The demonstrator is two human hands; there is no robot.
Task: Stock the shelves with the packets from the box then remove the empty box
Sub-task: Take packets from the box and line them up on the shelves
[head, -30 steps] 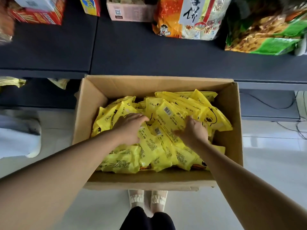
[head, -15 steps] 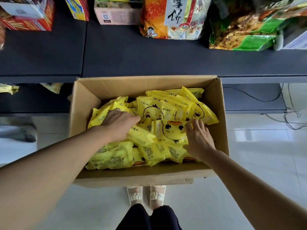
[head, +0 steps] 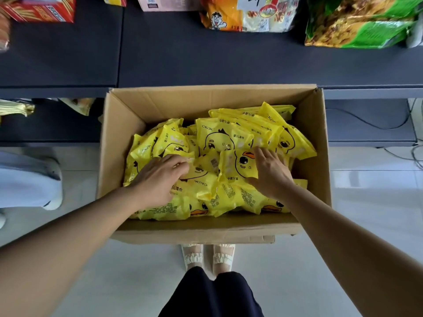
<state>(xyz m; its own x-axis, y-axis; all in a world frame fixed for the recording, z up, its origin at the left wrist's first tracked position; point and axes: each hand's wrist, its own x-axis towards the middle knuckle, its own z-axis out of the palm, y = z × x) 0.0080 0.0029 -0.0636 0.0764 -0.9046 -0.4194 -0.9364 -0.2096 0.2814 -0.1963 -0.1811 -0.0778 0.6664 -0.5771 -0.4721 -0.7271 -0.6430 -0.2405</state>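
Dark shelving [head: 206, 62] runs along the far side of the cardboard box [head: 119, 133], its front strip bare while snack bags [head: 357, 21] sit farther back. That box stands open on pale floor, long axis parallel to the shelf edge, heaped with yellow packets [head: 224, 138] lying at mixed angles. Inside the box, the left hand [head: 158, 177] curls its fingers onto packets, and the right hand [head: 270, 172] lies flat, fingers spread.

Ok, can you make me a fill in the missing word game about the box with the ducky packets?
1. The packets in the box are the colour ____.
2. Each packet shows a cartoon ____.
3. The box is made of ____.
4. The left hand and the right hand are both ____ the box.

Missing words: yellow; duck; cardboard; inside
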